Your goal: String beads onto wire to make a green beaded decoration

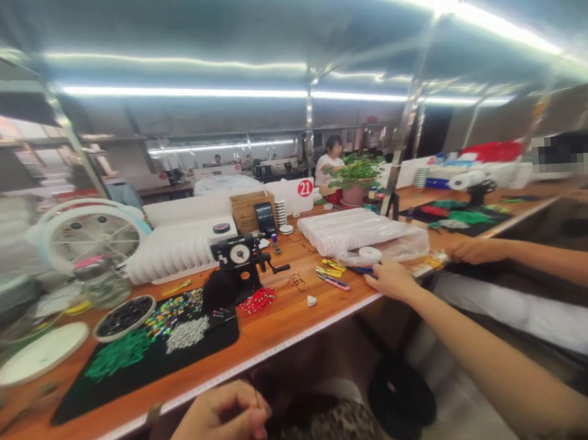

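Observation:
My left hand (225,417) is low in front of the table edge, thumb and fingers pinched on a thin dark cord (257,398); most of the cord is hidden. Stretched out to the right, my right hand (394,280) is at the table's front edge, its fingers closed at the end of a tool with dark blue handles (362,269). The tool's kind is not clear. Beside it lie yellow-handled snips (331,268) and a pink-and-blue thread cutter (333,282). A small white piece (311,301) rests nearer the edge.
A black hand-cranked device (240,262) with a dial stands beside a black mat (144,379) bearing piles of beads and green pieces. White rolls in plastic (363,229) lie behind my right hand. A fan (95,237) is at left. Another person's hand (473,250) is at right.

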`<state>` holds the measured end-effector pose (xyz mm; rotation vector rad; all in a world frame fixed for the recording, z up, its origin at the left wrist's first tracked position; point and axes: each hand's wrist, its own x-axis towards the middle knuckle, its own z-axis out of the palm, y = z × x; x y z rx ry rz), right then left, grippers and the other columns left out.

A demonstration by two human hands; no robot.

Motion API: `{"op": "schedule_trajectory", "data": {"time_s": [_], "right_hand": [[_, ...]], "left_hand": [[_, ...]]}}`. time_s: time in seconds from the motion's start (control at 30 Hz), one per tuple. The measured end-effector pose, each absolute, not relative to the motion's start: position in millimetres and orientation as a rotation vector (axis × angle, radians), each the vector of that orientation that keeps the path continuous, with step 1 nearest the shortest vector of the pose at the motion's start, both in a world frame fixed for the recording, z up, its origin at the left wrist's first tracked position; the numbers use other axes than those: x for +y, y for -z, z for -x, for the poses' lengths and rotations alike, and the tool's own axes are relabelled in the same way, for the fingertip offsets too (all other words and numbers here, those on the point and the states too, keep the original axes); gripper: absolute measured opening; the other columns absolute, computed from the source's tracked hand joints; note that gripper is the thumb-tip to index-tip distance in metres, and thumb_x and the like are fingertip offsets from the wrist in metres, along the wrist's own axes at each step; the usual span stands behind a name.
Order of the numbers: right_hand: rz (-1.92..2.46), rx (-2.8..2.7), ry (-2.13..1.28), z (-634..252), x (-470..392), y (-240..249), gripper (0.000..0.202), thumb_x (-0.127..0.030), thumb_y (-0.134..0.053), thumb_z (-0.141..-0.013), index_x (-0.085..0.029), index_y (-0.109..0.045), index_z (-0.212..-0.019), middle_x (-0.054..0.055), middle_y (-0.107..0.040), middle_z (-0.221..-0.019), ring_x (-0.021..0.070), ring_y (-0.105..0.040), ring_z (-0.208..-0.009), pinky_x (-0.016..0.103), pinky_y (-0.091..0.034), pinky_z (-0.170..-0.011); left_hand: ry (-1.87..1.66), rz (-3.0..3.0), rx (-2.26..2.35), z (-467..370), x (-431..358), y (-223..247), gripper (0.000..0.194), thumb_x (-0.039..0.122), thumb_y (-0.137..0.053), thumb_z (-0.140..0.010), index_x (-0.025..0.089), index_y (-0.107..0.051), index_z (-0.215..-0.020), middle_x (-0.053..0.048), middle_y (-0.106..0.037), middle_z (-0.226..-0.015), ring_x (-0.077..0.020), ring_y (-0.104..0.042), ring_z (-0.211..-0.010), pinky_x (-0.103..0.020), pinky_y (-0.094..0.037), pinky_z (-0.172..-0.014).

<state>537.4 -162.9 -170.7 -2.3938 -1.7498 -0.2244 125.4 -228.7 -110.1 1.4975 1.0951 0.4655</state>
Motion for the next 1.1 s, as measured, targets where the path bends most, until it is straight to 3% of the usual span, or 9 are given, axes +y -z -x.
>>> {"op": "schedule_trajectory", "data": {"time_s": [0.17,0.27,0.33,0.47,0.57,0.8,0.97,1.1], "right_hand": [[2.3,-1.914,0.26,-530,-176,166,0.026,-0.022,-0.045,-0.085,-0.008,-0.066,-0.079,0.017,-0.056,-0.091,0.0277,-0.056,-0.088,0.035,-0.04,-0.075],[2.076,-1.865,0.285,-500,-197,158,0.029,-0.03,-0.042,-0.086,-0.014,-0.063,-0.073,0.013,-0.053,-0.084,0.0258,-0.055,-0.081,0.034,-0.04,-0.069],[1.779,-1.914,-0.073,-465,-219,147,0.033,-0.039,-0.048,-0.085,-0.018,-0.056,-0.061,0.007,-0.052,-0.078,0.0203,-0.053,-0.072,0.031,-0.04,-0.065],[1.187,-2.155,-0.95,-392,-256,123,0.034,-0.039,-0.048,-0.089,-0.017,-0.055,-0.064,0.002,-0.055,-0.078,0.0156,-0.053,-0.073,0.026,-0.041,-0.067],[0.988,-2.187,-1.222,-363,-263,115,0.034,-0.038,-0.049,-0.088,-0.016,-0.052,-0.062,0.001,-0.053,-0.078,0.0137,-0.049,-0.071,0.025,-0.038,-0.066],[0.863,-2.078,-1.427,-342,-267,107,0.026,-0.036,-0.05,-0.088,-0.015,-0.064,-0.08,0.002,-0.056,-0.082,0.0147,-0.05,-0.074,0.025,-0.038,-0.068],[1.103,-2.015,-1.342,-319,-282,115,0.027,-0.031,-0.049,-0.088,-0.015,-0.058,-0.067,0.0,-0.051,-0.075,0.013,-0.048,-0.071,0.023,-0.036,-0.065],[1.111,-1.993,-1.329,-311,-284,121,0.026,-0.027,-0.047,-0.089,-0.016,-0.059,-0.07,0.0,-0.054,-0.079,0.0126,-0.05,-0.073,0.022,-0.037,-0.065]], "left_hand": [[-0.652,-1.205,1.137,-118,-237,106,0.037,0.046,-0.079,-0.057,0.014,-0.061,-0.061,-0.003,-0.061,-0.054,-0.0124,-0.053,-0.048,-0.021,-0.04,-0.047],[-0.707,-1.116,1.153,-115,-238,109,0.033,0.04,-0.08,-0.057,0.012,-0.062,-0.061,-0.003,-0.061,-0.054,-0.0101,-0.051,-0.044,-0.02,-0.038,-0.043],[-0.679,-1.088,1.135,-114,-238,112,0.032,0.039,-0.081,-0.057,0.011,-0.064,-0.061,-0.004,-0.062,-0.054,-0.0086,-0.049,-0.041,-0.018,-0.037,-0.041],[-0.57,-1.033,1.059,-111,-246,114,0.029,0.033,-0.082,-0.054,0.01,-0.067,-0.06,-0.005,-0.061,-0.051,-0.0075,-0.049,-0.039,-0.016,-0.036,-0.038],[-0.493,-0.997,1.022,-106,-254,109,0.025,0.03,-0.082,-0.052,0.01,-0.067,-0.058,-0.005,-0.06,-0.049,-0.0087,-0.051,-0.039,-0.016,-0.036,-0.037],[-0.735,-0.988,1.096,-99,-261,104,0.026,0.033,-0.082,-0.055,0.012,-0.066,-0.057,-0.004,-0.062,-0.052,-0.0081,-0.049,-0.038,-0.017,-0.038,-0.039],[-0.883,-1.059,1.17,-103,-267,104,0.03,0.038,-0.08,-0.058,0.013,-0.065,-0.055,-0.002,-0.057,-0.044,-0.0124,-0.053,-0.046,-0.022,-0.044,-0.05],[-0.896,-1.053,1.21,-103,-269,106,0.032,0.042,-0.08,-0.057,0.014,-0.064,-0.054,-0.003,-0.057,-0.043,-0.0162,-0.055,-0.05,-0.025,-0.046,-0.051]]}}
